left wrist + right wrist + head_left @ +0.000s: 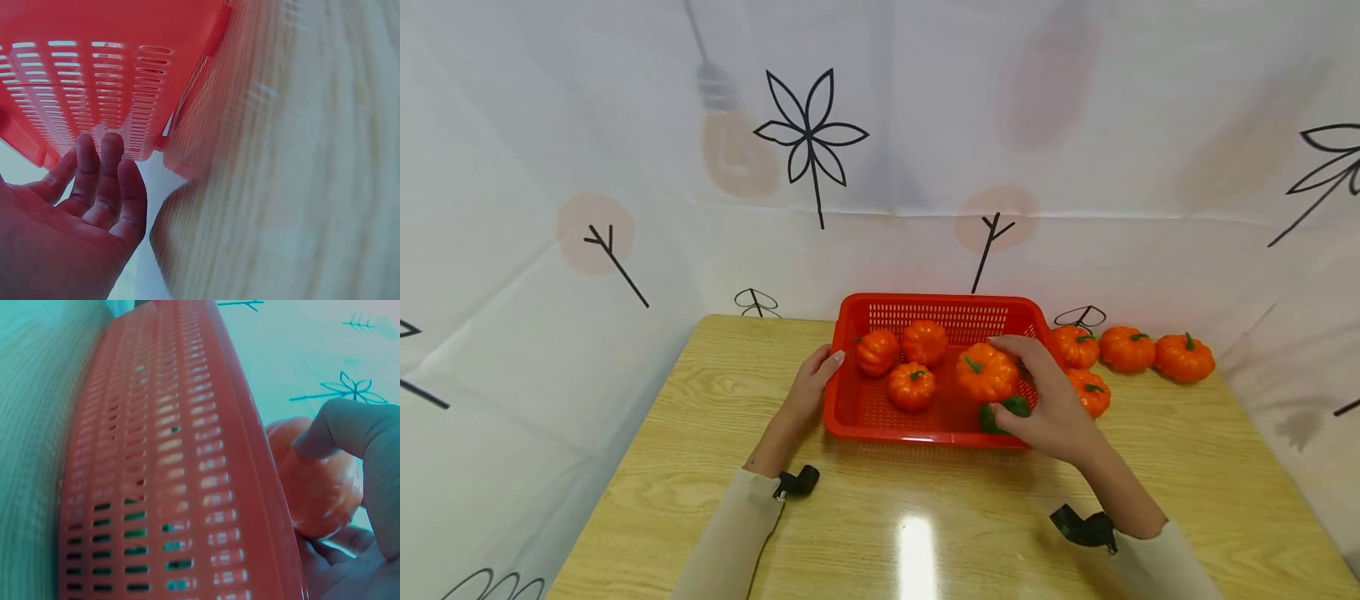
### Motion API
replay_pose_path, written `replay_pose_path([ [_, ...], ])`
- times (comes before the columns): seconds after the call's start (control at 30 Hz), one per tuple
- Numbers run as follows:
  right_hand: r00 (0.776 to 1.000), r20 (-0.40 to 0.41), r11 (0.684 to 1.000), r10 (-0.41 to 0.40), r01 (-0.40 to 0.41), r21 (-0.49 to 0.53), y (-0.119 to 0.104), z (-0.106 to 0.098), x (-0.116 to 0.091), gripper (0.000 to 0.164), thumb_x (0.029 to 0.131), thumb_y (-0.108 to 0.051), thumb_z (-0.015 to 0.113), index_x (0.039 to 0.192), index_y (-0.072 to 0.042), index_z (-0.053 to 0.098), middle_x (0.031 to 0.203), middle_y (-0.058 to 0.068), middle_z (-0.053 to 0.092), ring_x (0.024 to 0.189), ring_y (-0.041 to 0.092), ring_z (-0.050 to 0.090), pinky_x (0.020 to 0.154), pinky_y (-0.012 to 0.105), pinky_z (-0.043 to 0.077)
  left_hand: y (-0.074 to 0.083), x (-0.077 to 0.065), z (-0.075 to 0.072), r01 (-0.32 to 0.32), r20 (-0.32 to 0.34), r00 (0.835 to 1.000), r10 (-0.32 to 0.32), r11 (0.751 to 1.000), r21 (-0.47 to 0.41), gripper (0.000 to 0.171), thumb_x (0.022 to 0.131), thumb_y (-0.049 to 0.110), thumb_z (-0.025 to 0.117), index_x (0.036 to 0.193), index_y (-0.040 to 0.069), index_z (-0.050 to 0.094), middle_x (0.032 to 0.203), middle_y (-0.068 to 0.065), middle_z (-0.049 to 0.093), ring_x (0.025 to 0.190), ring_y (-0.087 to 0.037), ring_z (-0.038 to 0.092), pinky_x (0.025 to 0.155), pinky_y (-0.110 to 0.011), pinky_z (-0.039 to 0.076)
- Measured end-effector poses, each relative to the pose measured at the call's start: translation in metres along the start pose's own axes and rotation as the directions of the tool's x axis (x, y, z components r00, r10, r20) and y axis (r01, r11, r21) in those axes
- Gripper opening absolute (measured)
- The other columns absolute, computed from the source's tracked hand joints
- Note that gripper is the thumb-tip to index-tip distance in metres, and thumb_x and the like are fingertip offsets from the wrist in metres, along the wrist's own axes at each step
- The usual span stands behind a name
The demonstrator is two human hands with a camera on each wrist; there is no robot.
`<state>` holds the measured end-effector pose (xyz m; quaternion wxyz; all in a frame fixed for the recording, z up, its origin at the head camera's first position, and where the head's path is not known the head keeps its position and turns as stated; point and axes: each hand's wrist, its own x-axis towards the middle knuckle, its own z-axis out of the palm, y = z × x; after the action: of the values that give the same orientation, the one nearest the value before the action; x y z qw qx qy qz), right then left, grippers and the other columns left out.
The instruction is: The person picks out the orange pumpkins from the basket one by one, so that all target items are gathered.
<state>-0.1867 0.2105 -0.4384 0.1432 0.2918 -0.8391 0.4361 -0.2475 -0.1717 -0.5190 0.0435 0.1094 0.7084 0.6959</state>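
Basket (925,438): red plastic with slotted walls, standing on a wood-grain table (865,533).
Left hand (808,383): at the basket's left end, thumb on the rim, fingertips touching the slotted outer wall; it holds that end lightly, the palm apart from the plastic.
Right hand (1052,408): thumb and fingers curled round one orange pumpkin, thumb on the near side, fingers on the far side.
Held pumpkin (987,372): over the right half of the basket, its green stem toward the left; in the right wrist view the front rim hides part of it.
Pumpkins inside: three orange ones, namely a ribbed one (877,352) at left, another (925,342) behind and a third (912,386) in front, grouped in the left half and middle.
Green item (1018,406): in the basket's front right corner, partly covered by the right hand; its kind cannot be told.
Pumpkins outside: four on the table right of the basket, three in a back row (1127,348), one nearer (1088,393).
Backdrop: white cloth (910,250) printed with plant drawings.
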Motion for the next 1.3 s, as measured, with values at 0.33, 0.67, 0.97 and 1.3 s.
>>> replay_pose_path([
  [0.33, 0.993, -0.092, 0.997, 0.073, -0.072, 0.005, 0.006, -0.020, -0.021, 0.091, 0.074, 0.012, 0.087, 0.154, -0.014, 0.052, 0.152, 0.008, 0.050, 0.134, 0.001, 0.049, 0.107, 0.008, 0.039, 0.000, 0.001, -0.001, -0.004, -0.007, 1.000, 0.004, 1.000, 0.011, 0.049, 0.113, 0.037, 0.048, 0.147, 0.001, 0.053, 0.135, -0.025, 0.063, 0.117, -0.040, 0.065, 0.091, -0.029, 0.060],
  [0.67, 0.959, -0.191, 0.977, 0.211, -0.212, 0.016, 0.023, -0.036, -0.039, 0.090, 0.075, 0.014, 0.084, 0.154, -0.007, 0.045, 0.149, 0.009, 0.046, 0.124, 0.000, 0.049, 0.100, 0.004, 0.040, -0.002, 0.000, 0.000, 0.014, -0.006, 1.000, -0.014, 1.000, 0.003, 0.048, 0.113, 0.039, 0.049, 0.147, 0.006, 0.053, 0.137, -0.018, 0.064, 0.119, -0.036, 0.066, 0.093, -0.032, 0.060],
  [0.97, 0.937, -0.234, 0.966, 0.258, -0.257, 0.038, 0.036, -0.054, -0.046, 0.088, 0.082, 0.012, 0.079, 0.157, -0.006, 0.036, 0.152, 0.012, 0.041, 0.123, -0.003, 0.049, 0.099, 0.004, 0.040, -0.001, 0.000, -0.001, 0.003, 0.003, 1.000, -0.003, 1.000, -0.004, 0.049, 0.113, 0.039, 0.049, 0.147, 0.004, 0.053, 0.136, -0.022, 0.064, 0.119, -0.041, 0.065, 0.091, -0.031, 0.061],
  [1.3, 0.910, -0.305, 0.959, 0.281, -0.280, 0.048, 0.049, -0.073, -0.053, 0.091, 0.085, 0.014, 0.075, 0.163, -0.007, 0.035, 0.156, 0.008, 0.035, 0.118, 0.002, 0.052, 0.096, 0.003, 0.042, -0.001, 0.000, 0.000, 0.001, 0.002, 1.000, -0.001, 1.000, -0.003, 0.048, 0.113, 0.038, 0.049, 0.148, 0.005, 0.053, 0.136, -0.021, 0.064, 0.121, -0.042, 0.064, 0.092, -0.031, 0.060],
])
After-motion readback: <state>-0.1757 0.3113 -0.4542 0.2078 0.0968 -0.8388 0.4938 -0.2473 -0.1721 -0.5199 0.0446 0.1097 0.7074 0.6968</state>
